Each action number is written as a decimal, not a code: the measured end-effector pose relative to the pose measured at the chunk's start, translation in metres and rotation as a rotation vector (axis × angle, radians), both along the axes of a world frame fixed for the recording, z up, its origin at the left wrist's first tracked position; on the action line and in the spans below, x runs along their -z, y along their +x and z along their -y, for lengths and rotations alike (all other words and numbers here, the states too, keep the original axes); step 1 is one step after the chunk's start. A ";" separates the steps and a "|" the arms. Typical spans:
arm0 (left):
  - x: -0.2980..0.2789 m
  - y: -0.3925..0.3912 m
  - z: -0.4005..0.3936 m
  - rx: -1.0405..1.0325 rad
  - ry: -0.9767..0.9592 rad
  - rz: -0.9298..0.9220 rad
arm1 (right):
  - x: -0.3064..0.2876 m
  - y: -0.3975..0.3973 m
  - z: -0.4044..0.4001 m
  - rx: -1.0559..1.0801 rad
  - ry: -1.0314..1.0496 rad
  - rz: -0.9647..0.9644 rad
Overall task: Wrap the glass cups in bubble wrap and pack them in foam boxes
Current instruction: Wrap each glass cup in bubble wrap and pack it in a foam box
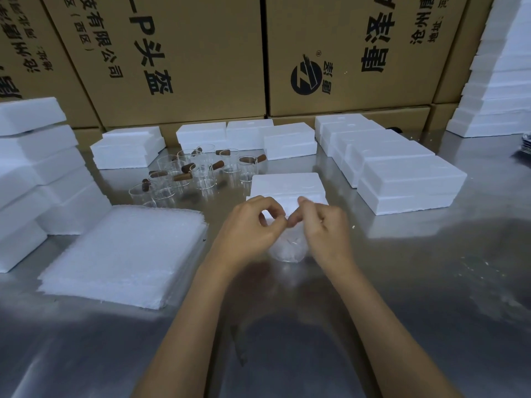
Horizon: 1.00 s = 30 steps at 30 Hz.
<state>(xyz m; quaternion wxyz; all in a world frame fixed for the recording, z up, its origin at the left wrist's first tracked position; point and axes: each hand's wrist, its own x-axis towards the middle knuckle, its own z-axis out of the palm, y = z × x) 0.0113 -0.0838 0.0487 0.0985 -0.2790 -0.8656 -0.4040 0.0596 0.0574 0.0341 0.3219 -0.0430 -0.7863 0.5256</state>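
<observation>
A glass cup wrapped in bubble wrap (288, 247) stands on the steel table between my hands. My left hand (250, 228) and my right hand (323, 225) both pinch the top of the wrap above the cup, fingertips nearly touching. Directly behind them lies a white foam box (287, 183). Several bare glass cups with brown wooden handles (198, 170) stand in a cluster farther back on the left. A stack of bubble wrap sheets (123, 254) lies flat to the left of my left forearm.
Foam boxes are stacked at the left (37, 173), along the back (244, 136) and in a row at the right (402, 173). Large cardboard cartons (330, 53) form a wall behind the steel table (431, 282).
</observation>
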 end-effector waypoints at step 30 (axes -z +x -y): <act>0.030 -0.026 0.000 -0.204 0.094 -0.158 | 0.012 -0.011 -0.021 0.055 0.169 0.188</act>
